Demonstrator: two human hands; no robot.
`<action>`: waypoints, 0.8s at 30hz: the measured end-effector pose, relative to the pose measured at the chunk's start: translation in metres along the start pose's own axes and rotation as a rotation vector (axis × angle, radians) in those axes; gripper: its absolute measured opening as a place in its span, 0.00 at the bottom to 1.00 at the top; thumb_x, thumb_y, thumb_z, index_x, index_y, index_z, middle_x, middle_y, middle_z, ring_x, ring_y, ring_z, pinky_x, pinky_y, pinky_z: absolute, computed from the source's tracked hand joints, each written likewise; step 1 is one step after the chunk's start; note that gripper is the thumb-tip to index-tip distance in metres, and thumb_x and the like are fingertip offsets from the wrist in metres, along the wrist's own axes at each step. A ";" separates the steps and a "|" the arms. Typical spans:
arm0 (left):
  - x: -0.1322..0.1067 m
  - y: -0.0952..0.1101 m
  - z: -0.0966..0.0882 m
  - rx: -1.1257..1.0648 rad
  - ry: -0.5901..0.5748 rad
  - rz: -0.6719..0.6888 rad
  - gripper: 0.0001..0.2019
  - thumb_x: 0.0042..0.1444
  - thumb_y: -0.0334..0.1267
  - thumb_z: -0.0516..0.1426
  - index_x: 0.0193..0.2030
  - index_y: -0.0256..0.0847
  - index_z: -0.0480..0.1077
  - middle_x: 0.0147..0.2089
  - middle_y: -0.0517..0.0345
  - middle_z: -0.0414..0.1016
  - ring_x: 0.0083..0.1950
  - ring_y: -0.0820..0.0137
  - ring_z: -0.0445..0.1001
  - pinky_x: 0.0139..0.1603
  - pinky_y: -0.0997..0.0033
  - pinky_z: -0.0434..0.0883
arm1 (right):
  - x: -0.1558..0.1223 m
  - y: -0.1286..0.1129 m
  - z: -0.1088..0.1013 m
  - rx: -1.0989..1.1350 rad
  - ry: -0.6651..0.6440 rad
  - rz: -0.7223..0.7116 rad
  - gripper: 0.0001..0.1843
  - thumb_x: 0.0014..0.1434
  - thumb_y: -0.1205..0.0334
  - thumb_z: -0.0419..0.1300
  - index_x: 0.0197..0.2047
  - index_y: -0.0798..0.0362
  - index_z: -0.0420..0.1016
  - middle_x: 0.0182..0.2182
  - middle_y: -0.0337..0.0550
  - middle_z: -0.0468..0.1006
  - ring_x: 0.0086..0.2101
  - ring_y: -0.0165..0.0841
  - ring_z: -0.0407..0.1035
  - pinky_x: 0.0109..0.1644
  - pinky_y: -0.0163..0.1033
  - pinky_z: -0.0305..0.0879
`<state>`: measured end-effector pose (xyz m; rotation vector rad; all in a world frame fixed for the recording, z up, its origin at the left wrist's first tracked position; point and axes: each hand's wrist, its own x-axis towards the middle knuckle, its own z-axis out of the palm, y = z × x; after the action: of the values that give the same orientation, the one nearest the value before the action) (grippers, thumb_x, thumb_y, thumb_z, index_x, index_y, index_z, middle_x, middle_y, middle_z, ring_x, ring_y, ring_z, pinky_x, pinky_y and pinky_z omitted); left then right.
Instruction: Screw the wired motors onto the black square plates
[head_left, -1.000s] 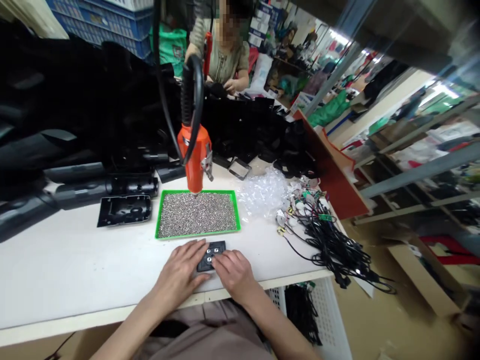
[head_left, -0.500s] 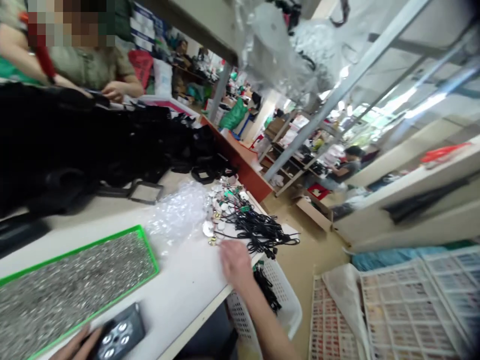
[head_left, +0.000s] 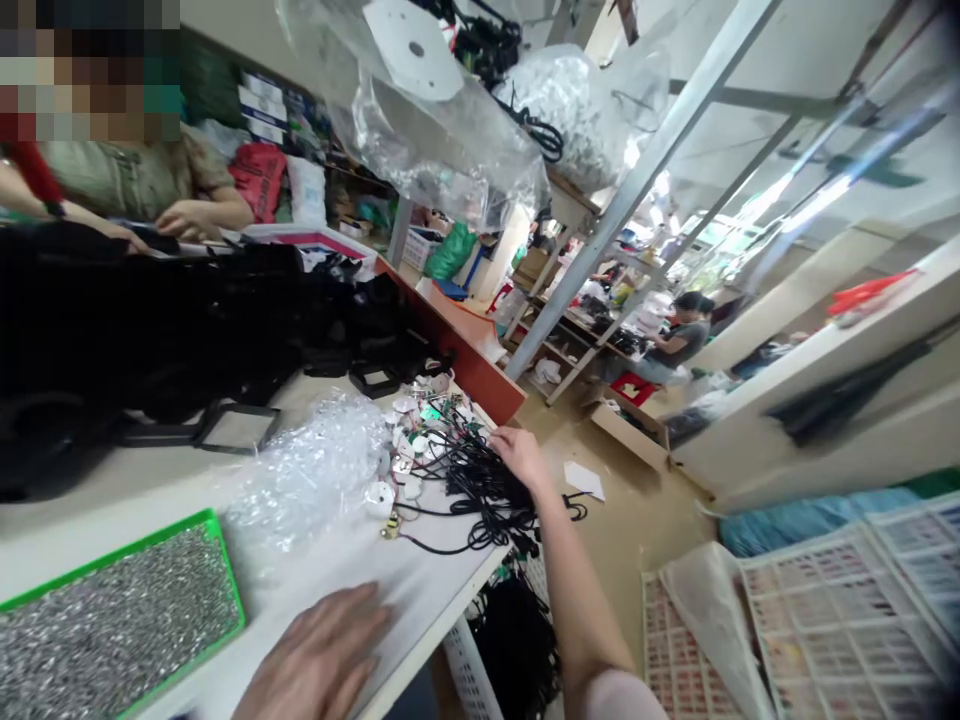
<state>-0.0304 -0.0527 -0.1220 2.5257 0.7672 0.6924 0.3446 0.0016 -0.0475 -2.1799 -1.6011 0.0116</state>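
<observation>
My right hand (head_left: 520, 455) reaches to the right end of the white table (head_left: 420, 580) and rests on a tangle of black cables (head_left: 480, 490) with small white and green parts on their ends. Its fingers curl down into the cables; whether they grip one is hidden. My left hand (head_left: 319, 655) lies blurred near the table's front edge, fingers stretched out flat, with nothing in it that I can see. A green tray (head_left: 225, 590) full of small silver screws lies at the lower left.
Crumpled clear plastic (head_left: 315, 470) lies between tray and cables. Black plastic housings (head_left: 150, 320) are heaped along the back. A person works behind that heap. A white basket (head_left: 469, 670) hangs under the table edge. White crates (head_left: 825, 610) sit on the floor at right.
The view has swung further right. My right hand has moved from the table's edge onto the cable tangle. The dark button panel by my left hand has dropped out of view.
</observation>
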 end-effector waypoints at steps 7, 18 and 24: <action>0.113 0.019 0.010 -0.346 -0.151 -0.197 0.20 0.60 0.43 0.53 0.58 0.48 0.70 0.62 0.55 0.71 0.61 0.59 0.70 0.63 0.56 0.68 | 0.029 -0.026 -0.074 0.212 0.277 -0.207 0.19 0.64 0.51 0.52 0.42 0.53 0.80 0.42 0.44 0.83 0.42 0.36 0.76 0.50 0.38 0.69; 0.226 0.018 0.055 -0.081 0.105 -0.312 0.31 0.57 0.40 0.58 0.67 0.34 0.57 0.70 0.39 0.56 0.68 0.51 0.58 0.67 0.50 0.59 | 0.010 -0.066 -0.080 0.052 0.461 -0.647 0.12 0.67 0.59 0.54 0.42 0.51 0.80 0.34 0.44 0.83 0.31 0.30 0.76 0.39 0.33 0.70; 0.234 0.016 0.048 -0.034 0.165 -0.322 0.23 0.55 0.25 0.53 0.58 0.41 0.69 0.70 0.44 0.55 0.68 0.48 0.56 0.65 0.45 0.58 | -0.003 -0.055 -0.105 -0.142 0.525 -0.650 0.12 0.67 0.59 0.55 0.43 0.52 0.80 0.31 0.44 0.82 0.30 0.30 0.74 0.37 0.32 0.66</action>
<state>0.1723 0.0646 -0.0731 2.2596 1.1756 0.7973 0.3207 -0.0231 0.0665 -1.4689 -1.9189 -0.8128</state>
